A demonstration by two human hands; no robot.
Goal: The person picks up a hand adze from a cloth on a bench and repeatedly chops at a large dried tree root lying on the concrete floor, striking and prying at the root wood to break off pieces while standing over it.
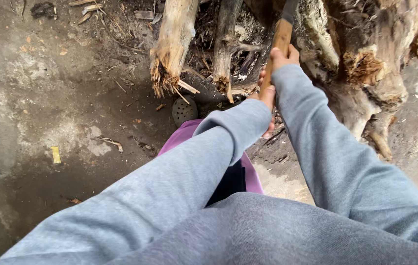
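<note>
Both hands grip a wooden tool handle (pixel 281 40) that reaches up and away toward a pile of split logs. My right hand (pixel 282 58) is closed round the handle higher up. My left hand (pixel 268 95) holds its lower end, mostly hidden by my grey sleeve. The dark metal head (pixel 290 10) of the tool is partly cut off at the top edge, against a big gnarled stump (pixel 366 64). A splintered pale log (pixel 172 46) lies just left of the handle.
Bare grey dirt ground with wood chips and twigs spreads to the left. A small round perforated object (pixel 184 111) lies below the logs. Purple fabric (pixel 184 140) shows under my left arm. A yellow scrap (pixel 56 154) lies at the left.
</note>
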